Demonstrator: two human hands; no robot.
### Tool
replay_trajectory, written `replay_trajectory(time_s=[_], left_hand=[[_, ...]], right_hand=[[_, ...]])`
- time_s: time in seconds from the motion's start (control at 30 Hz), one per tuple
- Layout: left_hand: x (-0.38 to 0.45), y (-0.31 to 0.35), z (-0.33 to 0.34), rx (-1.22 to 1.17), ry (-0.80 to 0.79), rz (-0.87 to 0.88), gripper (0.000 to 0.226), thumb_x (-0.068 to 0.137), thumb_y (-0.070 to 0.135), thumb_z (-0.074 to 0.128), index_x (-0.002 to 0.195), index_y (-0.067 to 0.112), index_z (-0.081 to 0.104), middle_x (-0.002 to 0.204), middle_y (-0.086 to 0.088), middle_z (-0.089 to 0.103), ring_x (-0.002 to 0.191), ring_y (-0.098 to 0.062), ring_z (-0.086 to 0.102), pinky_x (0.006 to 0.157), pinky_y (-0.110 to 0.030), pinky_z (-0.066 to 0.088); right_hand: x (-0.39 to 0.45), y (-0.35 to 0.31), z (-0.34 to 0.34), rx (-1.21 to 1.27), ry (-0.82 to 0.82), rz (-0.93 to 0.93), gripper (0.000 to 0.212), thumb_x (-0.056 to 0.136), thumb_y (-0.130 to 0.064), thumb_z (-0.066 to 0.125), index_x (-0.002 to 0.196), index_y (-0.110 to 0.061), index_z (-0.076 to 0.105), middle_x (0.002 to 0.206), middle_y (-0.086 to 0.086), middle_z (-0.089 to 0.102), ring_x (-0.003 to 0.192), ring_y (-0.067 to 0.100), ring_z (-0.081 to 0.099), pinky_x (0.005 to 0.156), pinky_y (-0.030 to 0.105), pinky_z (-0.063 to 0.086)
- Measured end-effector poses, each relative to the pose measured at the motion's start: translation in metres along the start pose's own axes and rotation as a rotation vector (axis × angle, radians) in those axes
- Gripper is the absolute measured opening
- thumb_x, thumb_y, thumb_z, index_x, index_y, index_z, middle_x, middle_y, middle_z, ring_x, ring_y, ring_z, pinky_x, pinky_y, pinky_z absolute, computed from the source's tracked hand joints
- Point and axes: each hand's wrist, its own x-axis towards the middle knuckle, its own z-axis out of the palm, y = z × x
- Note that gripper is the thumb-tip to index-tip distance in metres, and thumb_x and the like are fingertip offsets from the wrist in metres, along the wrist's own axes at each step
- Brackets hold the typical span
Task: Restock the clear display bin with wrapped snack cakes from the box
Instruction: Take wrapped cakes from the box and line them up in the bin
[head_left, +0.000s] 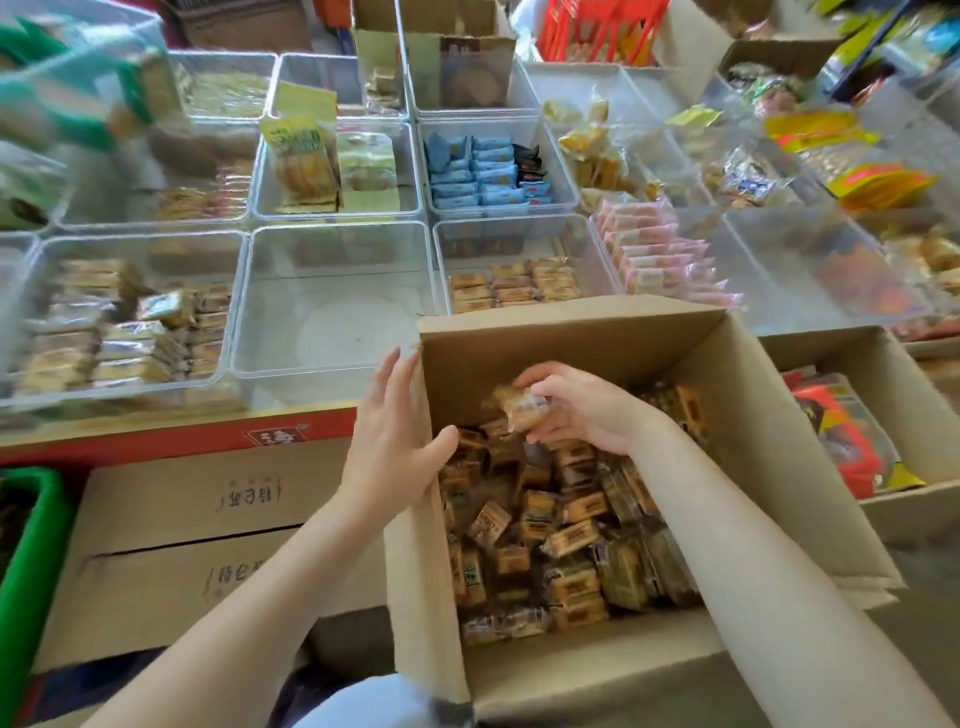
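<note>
resting in right grip (574, 410): snack cake (522, 406)

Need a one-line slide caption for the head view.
Right hand lifts a wrapped snack cake from the open box; left hand steadies its wall beside the empty clear bin.

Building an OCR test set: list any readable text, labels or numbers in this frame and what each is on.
None can be quoted with confidence.
Closed carton: two printed character lines, upside down, unreadable.
Red strip: logo, blurred.
Snack cakes: wrapper print too small.
Yellow-green bag: lettering blurred.
</note>
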Motion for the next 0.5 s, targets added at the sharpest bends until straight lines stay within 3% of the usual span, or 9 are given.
replay_trajectory(time_s=[0.1,0.2,0.27,0.33,0.37,0.43,0.5], left_hand=[[0.0,0.016,-0.017,0.165,0.023,0.332,0.078,0.085,0.058,0.061,0.154,0.034,0.035,0.163,0.008,0.027,0.147,-0.019,0.031,0.114,-0.048,0.034],[0.008,0.028,-0.035,0.079,0.001,0.43,0.061,0.087,0.054,0.067,0.141,0.031,0.052,0.144,0.006,0.051,0.127,-0.012,0.048,0.098,-0.031,0.047],[0.014,0.029,-0.054,-0.054,0.047,0.374,0.042,0.086,0.043,0.072,0.123,0.026,0.063,0.12,0.005,0.064,0.104,-0.011,0.061,0.081,-0.027,0.056],[0.02,0.022,-0.076,-0.258,0.068,0.19,0.038,0.086,0.035,0.076,0.117,0.015,0.068,0.105,0.0,0.071,0.09,-0.013,0.068,0.07,-0.026,0.059],[0.023,0.015,-0.087,-0.389,0.062,0.084,0.041,0.086,0.035,0.076,0.117,0.011,0.069,0.101,-0.004,0.073,0.087,-0.016,0.071,0.067,-0.027,0.059],[0.027,-0.003,-0.112,-0.647,0.053,-0.079,0.042,0.087,0.036,0.073,0.116,0.006,0.069,0.099,-0.013,0.074,0.086,-0.023,0.072,0.064,-0.029,0.058],[0.028,-0.023,-0.138,-0.793,0.037,-0.138,0.042,0.088,0.037,0.072,0.113,0.003,0.069,0.102,-0.021,0.073,0.089,-0.028,0.071,0.065,-0.03,0.059]], right_hand=[[-0.025,-0.031,0.023,0.088,-0.091,-0.162,0.032,0.106,-0.026,0.043,0.131,-0.009,0.056,0.124,0.019,0.065,0.113,0.039,0.065,0.098,0.052,0.052],[-0.036,-0.056,0.051,0.039,-0.173,-0.224,0.045,0.109,-0.037,0.032,0.135,-0.011,0.057,0.121,0.023,0.067,0.111,0.045,0.063,0.101,0.052,0.049],[-0.037,-0.068,0.072,0.013,-0.175,-0.223,0.05,0.109,-0.041,0.026,0.137,-0.012,0.056,0.103,0.026,0.07,0.093,0.043,0.067,0.094,0.05,0.052],[-0.034,-0.078,0.091,-0.032,-0.126,-0.25,0.047,0.108,-0.04,0.03,0.135,-0.013,0.058,0.074,0.018,0.064,0.065,0.031,0.061,0.072,0.039,0.055],[-0.031,-0.082,0.101,-0.09,-0.079,-0.277,0.043,0.107,-0.04,0.035,0.132,-0.015,0.061,0.064,0.011,0.056,0.056,0.023,0.051,0.062,0.031,0.049],[-0.02,-0.091,0.122,-0.214,0.008,-0.31,0.036,0.103,-0.044,0.048,0.124,-0.021,0.067,0.061,0.0,0.042,0.054,0.013,0.038,0.057,0.024,0.037],[-0.004,-0.101,0.148,-0.273,0.043,-0.311,0.031,0.099,-0.043,0.057,0.121,-0.023,0.069,0.064,-0.004,0.044,0.058,0.011,0.041,0.059,0.023,0.038]])
